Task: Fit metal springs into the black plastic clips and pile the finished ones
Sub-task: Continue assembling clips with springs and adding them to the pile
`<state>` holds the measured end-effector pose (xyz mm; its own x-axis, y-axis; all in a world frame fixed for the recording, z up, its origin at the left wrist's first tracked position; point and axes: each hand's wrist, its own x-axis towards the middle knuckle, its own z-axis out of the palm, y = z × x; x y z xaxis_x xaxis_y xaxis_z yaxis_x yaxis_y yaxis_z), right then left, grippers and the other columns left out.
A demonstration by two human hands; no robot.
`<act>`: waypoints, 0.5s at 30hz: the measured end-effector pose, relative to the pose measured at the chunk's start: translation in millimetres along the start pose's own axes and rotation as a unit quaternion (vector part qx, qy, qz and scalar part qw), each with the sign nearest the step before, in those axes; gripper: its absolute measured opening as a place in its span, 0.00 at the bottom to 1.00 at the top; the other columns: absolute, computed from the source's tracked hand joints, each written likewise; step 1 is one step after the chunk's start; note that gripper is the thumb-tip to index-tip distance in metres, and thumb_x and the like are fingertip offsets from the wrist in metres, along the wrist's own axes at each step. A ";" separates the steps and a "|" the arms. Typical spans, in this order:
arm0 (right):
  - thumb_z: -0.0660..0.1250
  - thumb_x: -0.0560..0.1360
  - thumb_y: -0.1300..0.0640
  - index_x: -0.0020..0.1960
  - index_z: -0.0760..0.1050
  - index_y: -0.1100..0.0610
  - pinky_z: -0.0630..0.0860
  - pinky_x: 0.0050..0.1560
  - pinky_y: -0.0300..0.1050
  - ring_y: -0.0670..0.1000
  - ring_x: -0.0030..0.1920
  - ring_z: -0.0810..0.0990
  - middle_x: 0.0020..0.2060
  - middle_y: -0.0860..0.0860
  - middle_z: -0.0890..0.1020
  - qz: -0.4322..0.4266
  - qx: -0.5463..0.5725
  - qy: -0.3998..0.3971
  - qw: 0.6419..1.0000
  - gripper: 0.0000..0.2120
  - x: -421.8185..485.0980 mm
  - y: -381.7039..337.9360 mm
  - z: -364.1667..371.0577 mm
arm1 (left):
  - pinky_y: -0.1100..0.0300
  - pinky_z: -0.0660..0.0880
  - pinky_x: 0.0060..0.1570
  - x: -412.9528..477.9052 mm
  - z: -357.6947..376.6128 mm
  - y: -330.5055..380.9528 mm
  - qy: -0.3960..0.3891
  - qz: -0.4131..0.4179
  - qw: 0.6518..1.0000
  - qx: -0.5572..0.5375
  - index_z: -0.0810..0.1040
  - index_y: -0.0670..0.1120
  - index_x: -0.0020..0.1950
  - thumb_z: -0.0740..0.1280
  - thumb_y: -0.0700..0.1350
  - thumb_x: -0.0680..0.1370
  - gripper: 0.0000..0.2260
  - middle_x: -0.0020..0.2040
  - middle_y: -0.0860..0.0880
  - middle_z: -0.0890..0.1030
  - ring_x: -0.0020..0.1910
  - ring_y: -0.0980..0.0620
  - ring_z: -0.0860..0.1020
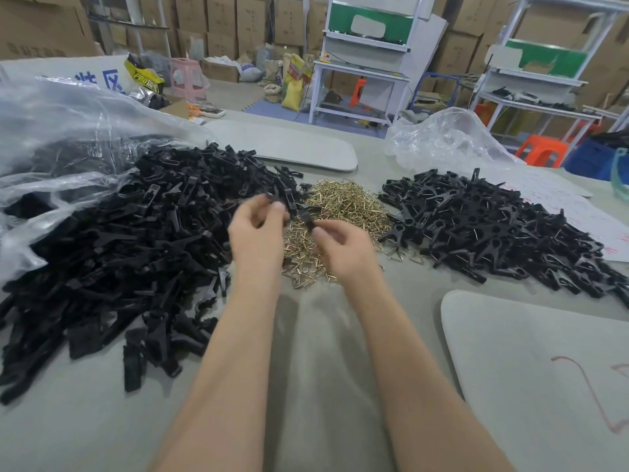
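Note:
A big heap of loose black clip halves (136,240) spreads over the left of the table. A mound of brass-coloured metal springs (343,212) lies in the middle. On the right sits a pile of assembled black clips (493,226) with springs in them. My left hand (257,229) and my right hand (343,247) hover over the springs, close together. Between their fingertips they pinch black clip pieces (304,216). The motion is blurred, so I cannot tell whether a spring is in either hand.
A clear plastic bag (61,137) lies behind the left heap and another crumpled bag (446,137) behind the right pile. Grey boards lie at the far middle (282,144) and near right (531,362). Papers with red writing (585,212) sit at the right edge.

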<state>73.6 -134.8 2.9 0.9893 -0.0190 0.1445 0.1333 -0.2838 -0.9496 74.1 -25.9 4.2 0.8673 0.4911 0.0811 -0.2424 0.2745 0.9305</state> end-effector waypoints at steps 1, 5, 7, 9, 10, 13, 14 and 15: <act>0.62 0.78 0.65 0.58 0.76 0.64 0.76 0.38 0.36 0.46 0.36 0.77 0.40 0.52 0.80 0.038 0.101 0.004 0.994 0.10 -0.4 3.5 -11.2 | 0.62 0.77 0.47 -1.8 2.4 -3.4 -0.048 -0.032 0.998 0.027 0.75 0.51 0.49 0.66 0.39 0.78 0.06 0.42 0.53 0.80 0.43 0.55 0.79; 0.61 0.78 0.69 0.49 0.77 0.62 0.76 0.34 0.33 0.43 0.29 0.76 0.35 0.53 0.79 0.093 0.288 0.024 0.953 0.08 -3.8 13.6 -28.2 | 0.66 0.78 0.44 -15.3 14.2 -14.8 -0.186 -0.087 0.975 0.083 0.76 0.48 0.47 0.66 0.37 0.78 0.06 0.44 0.51 0.80 0.44 0.56 0.80; 0.61 0.78 0.68 0.46 0.76 0.58 0.76 0.34 0.34 0.43 0.29 0.77 0.34 0.53 0.80 0.081 0.281 0.037 0.955 0.09 -2.9 15.4 -25.2 | 0.62 0.79 0.46 -17.9 16.1 -16.6 -0.192 -0.090 0.974 0.074 0.76 0.48 0.45 0.66 0.36 0.78 0.07 0.41 0.51 0.81 0.42 0.55 0.80; 0.62 0.78 0.67 0.45 0.76 0.57 0.76 0.35 0.36 0.44 0.29 0.76 0.34 0.52 0.80 0.051 0.219 0.054 0.973 0.08 -2.6 16.5 -20.9 | 0.61 0.79 0.47 -16.6 15.1 -18.2 -0.186 -0.086 0.976 0.076 0.76 0.49 0.44 0.66 0.36 0.77 0.08 0.40 0.51 0.80 0.41 0.54 0.79; 0.62 0.78 0.66 0.45 0.76 0.56 0.77 0.36 0.36 0.44 0.30 0.77 0.34 0.51 0.80 0.029 0.179 0.062 0.981 0.08 -2.8 17.4 -19.4 | 0.61 0.78 0.47 -15.9 14.3 -18.8 -0.184 -0.083 0.976 0.080 0.76 0.48 0.44 0.66 0.35 0.77 0.08 0.39 0.51 0.80 0.40 0.54 0.79; 0.65 0.78 0.62 0.45 0.79 0.52 0.79 0.40 0.40 0.44 0.34 0.79 0.34 0.48 0.81 -0.046 0.063 0.056 0.995 0.07 -4.6 18.9 -18.3 | 0.63 0.78 0.43 -15.2 14.1 -20.1 -0.179 -0.073 0.977 0.091 0.76 0.48 0.44 0.66 0.36 0.77 0.08 0.38 0.51 0.80 0.38 0.56 0.79; 0.65 0.77 0.61 0.44 0.79 0.49 0.80 0.43 0.43 0.46 0.37 0.81 0.35 0.48 0.82 -0.063 0.031 0.045 0.997 0.09 -5.3 19.0 -18.1 | 0.63 0.78 0.44 -14.8 14.1 -20.7 -0.177 -0.069 0.977 0.096 0.76 0.48 0.44 0.66 0.36 0.77 0.08 0.38 0.50 0.79 0.38 0.55 0.78; 0.65 0.77 0.60 0.44 0.80 0.46 0.80 0.47 0.48 0.50 0.40 0.82 0.37 0.49 0.82 -0.072 0.000 0.036 0.997 0.10 -5.5 19.2 -18.0 | 0.62 0.78 0.44 -14.3 14.0 -21.0 -0.173 -0.066 0.977 0.103 0.77 0.48 0.44 0.66 0.36 0.77 0.07 0.38 0.50 0.79 0.38 0.55 0.78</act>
<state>69.7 -157.5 -11.1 0.9529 -0.0474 0.2995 0.2740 -0.2882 -0.9175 72.9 -50.3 -11.5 0.9887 0.1446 0.0384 -0.0570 0.1271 0.9903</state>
